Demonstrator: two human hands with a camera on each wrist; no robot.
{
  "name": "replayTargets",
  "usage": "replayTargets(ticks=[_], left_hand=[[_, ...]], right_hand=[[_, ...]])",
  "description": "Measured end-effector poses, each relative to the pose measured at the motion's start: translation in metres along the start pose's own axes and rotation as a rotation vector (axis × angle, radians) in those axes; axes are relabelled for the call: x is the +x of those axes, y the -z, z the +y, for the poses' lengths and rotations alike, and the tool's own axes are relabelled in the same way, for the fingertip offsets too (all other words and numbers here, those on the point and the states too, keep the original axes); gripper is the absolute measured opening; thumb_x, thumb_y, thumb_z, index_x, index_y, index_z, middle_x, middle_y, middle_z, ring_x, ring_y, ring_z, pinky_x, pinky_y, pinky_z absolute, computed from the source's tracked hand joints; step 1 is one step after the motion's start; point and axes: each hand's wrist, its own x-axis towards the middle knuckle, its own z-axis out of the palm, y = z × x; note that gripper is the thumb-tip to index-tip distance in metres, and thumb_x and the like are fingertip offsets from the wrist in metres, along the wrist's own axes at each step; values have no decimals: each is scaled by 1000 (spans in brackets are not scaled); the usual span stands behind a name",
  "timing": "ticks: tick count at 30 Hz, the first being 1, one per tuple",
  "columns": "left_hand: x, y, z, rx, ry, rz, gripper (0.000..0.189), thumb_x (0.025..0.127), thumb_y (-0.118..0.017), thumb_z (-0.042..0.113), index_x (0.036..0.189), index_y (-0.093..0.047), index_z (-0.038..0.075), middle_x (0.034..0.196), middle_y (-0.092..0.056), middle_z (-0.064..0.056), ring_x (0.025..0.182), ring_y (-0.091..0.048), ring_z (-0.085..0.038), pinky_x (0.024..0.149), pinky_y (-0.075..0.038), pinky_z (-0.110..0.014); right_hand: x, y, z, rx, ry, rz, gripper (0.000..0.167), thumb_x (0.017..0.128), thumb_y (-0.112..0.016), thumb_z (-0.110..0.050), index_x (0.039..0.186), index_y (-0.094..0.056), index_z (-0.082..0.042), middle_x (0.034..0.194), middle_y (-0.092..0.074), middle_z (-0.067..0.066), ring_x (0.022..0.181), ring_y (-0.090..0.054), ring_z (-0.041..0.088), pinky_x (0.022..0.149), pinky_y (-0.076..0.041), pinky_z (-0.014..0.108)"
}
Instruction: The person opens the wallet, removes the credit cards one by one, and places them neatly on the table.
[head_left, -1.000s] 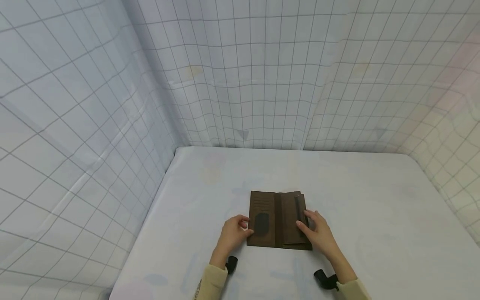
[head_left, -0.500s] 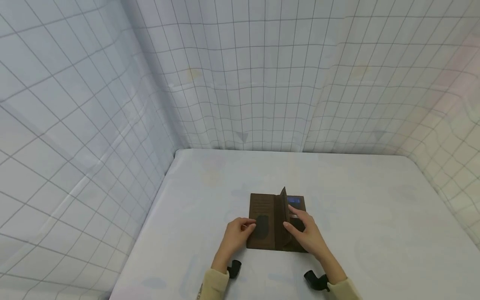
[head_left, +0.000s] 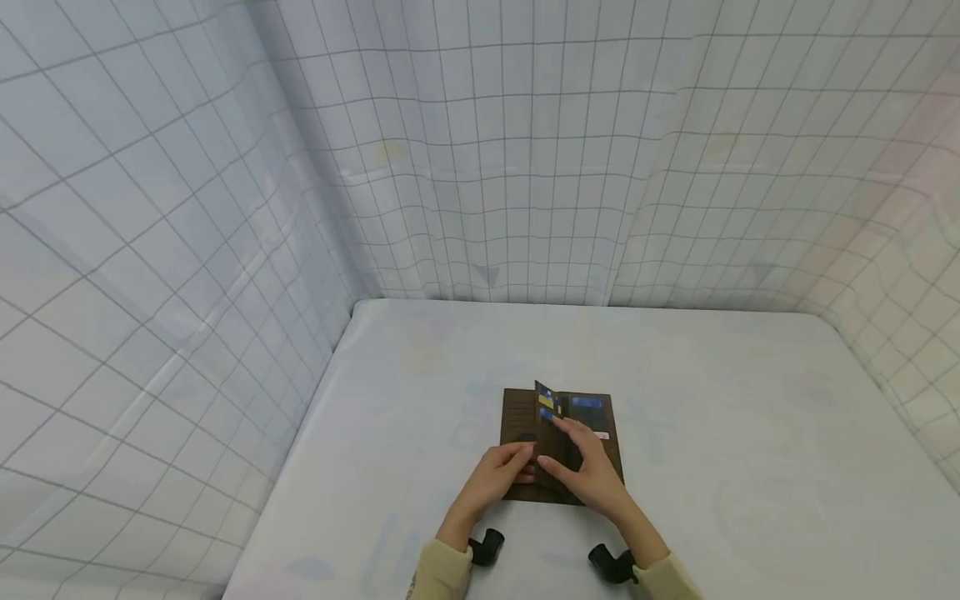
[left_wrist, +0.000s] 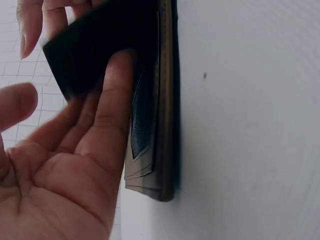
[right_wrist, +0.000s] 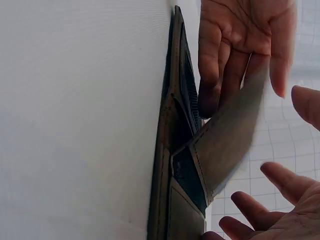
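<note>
Fingers of the left hand are straight, reaching against or just beside the far side of a brown wallet flap, with the thumb spread apart from them. From where I stand, the right hand has its fingers loosely extended and spread, its index finger and thumb at the flap's near side; whether they press on it I cannot tell.

The brown wallet lies spread out on the white worktop, at about 5 o'clock from the middle of the head view. Its flap stands raised, tilting toward 9 o'clock, and shows a yellow card near its upper edge. A blue card sits at 1 o'clock of the wallet. The left hand comes in from 8 o'clock, the right from 4 o'clock, both in cream sleeves. Grid-patterned curtains hang toward 12 o'clock.
</note>
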Motion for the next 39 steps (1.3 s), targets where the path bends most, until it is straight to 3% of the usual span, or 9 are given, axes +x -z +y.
replayTargets(ticks=[4,8,11,19,27,34,39], left_hand=[[-4,-1,6,7,39,34,34,102,-46,16,103,-59,-15,89,-58,-13,82,-62,-25,74,-53,-36],[-4,1,-10,27,47,42,38,97,-54,9,123,-49,-18,98,-63,-21,73,-67,-31,67,-54,-36],[-3,4,-21,59,66,56,42,93,-60,6,126,-47,-17,92,-67,-18,65,-67,-31,61,-54,-34],[-5,10,-22,162,118,88,25,87,-69,9,103,-59,-8,71,-63,-8,53,-64,-23,50,-52,-33],[-6,12,-20,273,129,106,18,85,-72,13,86,-60,0,63,-60,-5,46,-60,-15,46,-50,-29],[-3,13,-22,298,135,102,18,85,-73,14,80,-59,4,59,-58,-3,45,-59,-13,45,-49,-29],[0,11,-21,348,106,105,22,82,-76,14,78,-57,5,56,-55,-1,42,-56,-13,43,-47,-27]], right_hand=[[-3,1,3,-40,-24,14,54,86,-71,-34,132,-56,-10,141,-40,20,132,-31,42,97,-28,64],[-6,6,6,-65,-38,53,48,86,-71,-35,125,-61,-10,139,-44,17,131,-33,40,97,-28,63],[-7,13,10,-88,-33,81,43,87,-70,-33,121,-63,-7,136,-48,17,129,-35,39,97,-28,62],[-9,27,21,-115,-65,88,37,89,-69,-29,117,-66,-6,129,-54,19,127,-38,42,100,-26,61],[-10,26,25,-103,-63,72,33,88,-69,-21,114,-66,-1,126,-56,20,129,-35,44,101,-24,61],[-10,25,26,-123,-122,53,33,88,-70,-23,114,-67,-4,128,-55,18,132,-32,42,103,-22,60],[-9,27,28,-124,-110,53,32,88,-70,-23,113,-67,-4,129,-54,18,132,-31,42,102,-21,61]])
